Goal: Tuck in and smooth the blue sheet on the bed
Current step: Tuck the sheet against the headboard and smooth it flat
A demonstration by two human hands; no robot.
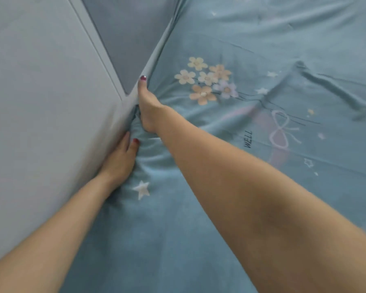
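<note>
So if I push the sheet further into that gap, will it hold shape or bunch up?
Probably bunches: the sheet already puckers around the right hand and left hand at the gap. It looks thin and floppy, with loose ridges near the flowers. Likely light, so it may drag along.

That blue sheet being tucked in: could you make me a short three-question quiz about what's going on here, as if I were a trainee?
1. True or false: both hands are pushed into the gap between the blue sheet and the padded panel beside the bed.
2. Which print lies nearest the left hand?
A. the flower cluster
B. the white star
C. the pink bow
3. Fill in: beyond the bow, toward the far right, the sheet shows a raised ____ not yet smoothed.

Key
1. True. The right hand is farther along the gap; most fingers of both hands are hidden in it.
2. B
3. Wrinkle
</note>
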